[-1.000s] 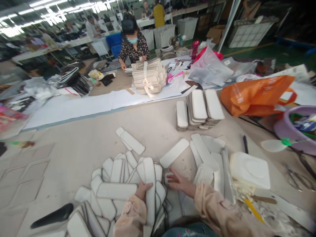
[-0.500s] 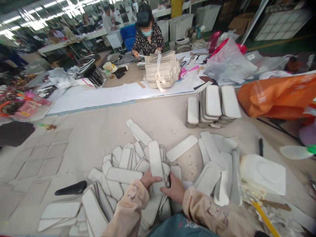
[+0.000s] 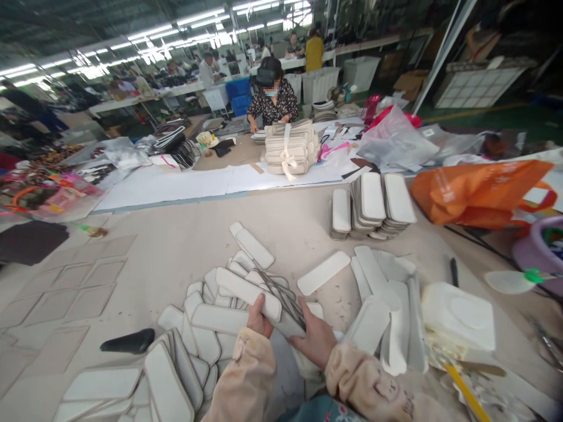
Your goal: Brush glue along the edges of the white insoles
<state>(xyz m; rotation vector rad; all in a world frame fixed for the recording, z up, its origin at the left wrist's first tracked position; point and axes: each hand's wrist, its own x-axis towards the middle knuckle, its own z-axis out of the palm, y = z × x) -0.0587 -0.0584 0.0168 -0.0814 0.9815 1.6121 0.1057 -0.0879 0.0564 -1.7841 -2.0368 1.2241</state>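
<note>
My left hand pinches the near end of a long white panel with rounded corners, thumb on top. My right hand is closed around a fanned bunch of similar panels, thumb on the near side and fingers along their right edge. The two hands are close together over a loose heap of these panels. A single panel lies flat just beyond my right hand. How many panels are in the bunch I cannot tell.
Upright stacks of panels stand at the back right. Right of my hands are an open tray of panels and a white plastic container. A black-handled tool lies left. Across the table a person works behind a tied bundle.
The panel in my left hand has turned from nearly upright to slanting up and left. My right hand now holds a bunch of panels leaning the same way. The camera view has tilted up.
</note>
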